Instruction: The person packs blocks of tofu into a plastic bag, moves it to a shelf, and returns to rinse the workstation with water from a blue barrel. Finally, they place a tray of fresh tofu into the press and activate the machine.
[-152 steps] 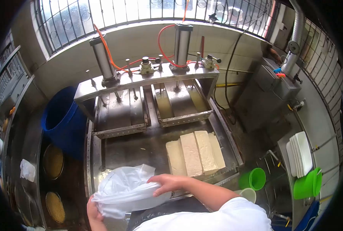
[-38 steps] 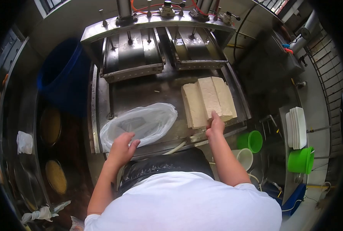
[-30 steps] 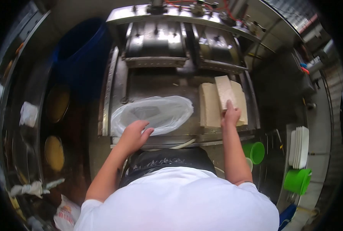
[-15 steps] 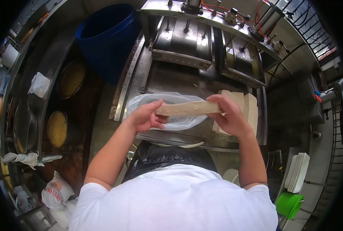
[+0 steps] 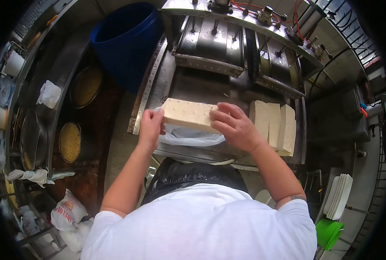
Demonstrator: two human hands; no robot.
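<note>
A long pale block of tofu with small bumps on its top lies across the mouth of a clear plastic bag. Its right end is in my right hand, fingers bent over the top. At the left end, my left hand pinches the bag's rim close against the tofu, fingers closed. More tofu slabs stand side by side on the metal table, just right of my right hand.
Behind the table's work area stand two metal press trays under a frame with rods and red hoses. A blue barrel is at the back left. Buckets of yellow beans stand on the left floor. A green bucket is at lower right.
The tofu block has turned from its narrow edge to its broad face and moved left and up over the bag. My left hand has closed at the bag's rim; the right has shifted left.
</note>
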